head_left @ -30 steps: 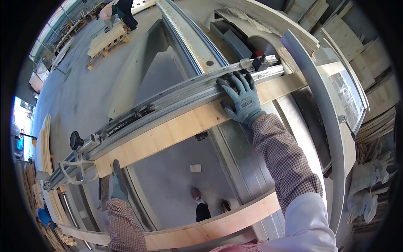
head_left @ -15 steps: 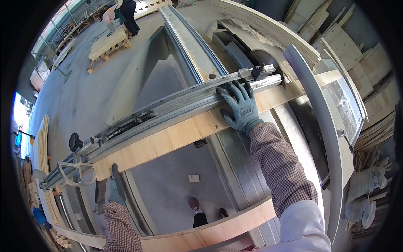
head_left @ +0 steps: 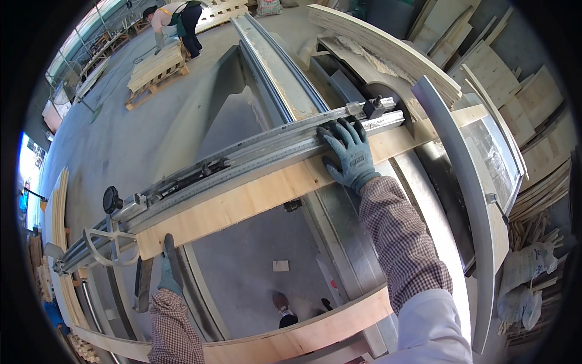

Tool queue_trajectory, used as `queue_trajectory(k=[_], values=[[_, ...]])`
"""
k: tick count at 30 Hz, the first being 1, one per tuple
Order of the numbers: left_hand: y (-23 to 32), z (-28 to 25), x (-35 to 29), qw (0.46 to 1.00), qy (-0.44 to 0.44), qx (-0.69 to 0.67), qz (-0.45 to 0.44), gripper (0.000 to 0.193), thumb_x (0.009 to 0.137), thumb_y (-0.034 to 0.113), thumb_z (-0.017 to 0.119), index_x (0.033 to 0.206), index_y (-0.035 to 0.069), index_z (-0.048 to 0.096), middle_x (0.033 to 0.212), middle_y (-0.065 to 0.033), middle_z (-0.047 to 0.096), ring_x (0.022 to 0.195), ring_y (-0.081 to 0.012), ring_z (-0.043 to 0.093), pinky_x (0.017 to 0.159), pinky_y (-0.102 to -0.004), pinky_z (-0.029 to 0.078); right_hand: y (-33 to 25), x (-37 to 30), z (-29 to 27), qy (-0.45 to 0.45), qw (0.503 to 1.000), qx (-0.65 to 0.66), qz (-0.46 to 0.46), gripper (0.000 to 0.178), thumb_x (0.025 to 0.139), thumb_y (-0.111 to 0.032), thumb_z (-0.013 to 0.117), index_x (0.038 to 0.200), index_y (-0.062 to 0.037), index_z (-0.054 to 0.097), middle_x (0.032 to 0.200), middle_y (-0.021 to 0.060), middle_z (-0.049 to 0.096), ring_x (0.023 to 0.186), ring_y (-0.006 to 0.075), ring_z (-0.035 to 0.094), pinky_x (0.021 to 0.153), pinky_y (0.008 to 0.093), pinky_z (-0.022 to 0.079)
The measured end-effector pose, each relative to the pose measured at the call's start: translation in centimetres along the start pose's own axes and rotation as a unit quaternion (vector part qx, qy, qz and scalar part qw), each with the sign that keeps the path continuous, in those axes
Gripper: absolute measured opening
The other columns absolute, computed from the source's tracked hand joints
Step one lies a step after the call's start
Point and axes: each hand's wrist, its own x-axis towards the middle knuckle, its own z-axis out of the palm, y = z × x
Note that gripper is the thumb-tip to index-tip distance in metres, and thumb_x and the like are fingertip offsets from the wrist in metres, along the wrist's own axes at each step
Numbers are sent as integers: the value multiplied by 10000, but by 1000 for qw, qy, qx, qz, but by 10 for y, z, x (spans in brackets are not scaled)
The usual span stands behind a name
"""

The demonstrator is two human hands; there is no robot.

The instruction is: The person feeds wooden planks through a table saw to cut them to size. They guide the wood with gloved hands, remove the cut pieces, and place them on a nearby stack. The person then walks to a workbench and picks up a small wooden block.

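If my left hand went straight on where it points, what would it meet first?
Probably the long metal fence. Your left hand overlaps the near edge of the plywood board in view, and the fence lies just beyond, though depth is unclear.

1. Right hand (head_left: 351, 155): forward reach obstructed by the metal fence (head_left: 260, 148), directly against its fingers.
2. Ahead-right of that grip: black stop block (head_left: 374, 108) near the fingertips, dark round disc (head_left: 388, 91) just beyond.
3. Farther right: tall grey panel (head_left: 451, 176) crosses above the wooden plank (head_left: 242, 203), restricting sideways passage.
4. Left hand (head_left: 169, 270): looped metal handle (head_left: 112, 247) stands near, on its left; black knob (head_left: 111, 200) ahead-left.
5. Between the grips: plank's upper face uncovered, passable lengthwise; open gap on its near side, down to floor level.
6. Nearer the body: second board (head_left: 291, 333) bars that gap's near end.
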Motion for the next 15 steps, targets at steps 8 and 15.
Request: queue_trajectory(k=[8, 15], values=[[5, 3, -8, 999, 6, -32, 9, 926, 770, 655, 532, 1380, 8, 274, 1348, -151, 341, 1194, -261, 368, 994, -349, 318, -2, 1, 1, 7, 1000, -2, -1, 717, 668, -322, 645, 1328, -211, 388, 1300, 132, 393, 1278, 318, 301, 1076, 530, 153], [-7, -6, 3, 998, -21, -52, -4, 922, 766, 642, 550, 1378, 6, 283, 1341, -144, 355, 1191, -253, 369, 984, -344, 323, -7, 3, 3, 9, 1000, -9, 2, 690, 670, -302, 632, 1314, -200, 406, 1304, 131, 399, 1286, 314, 293, 1080, 511, 153]])
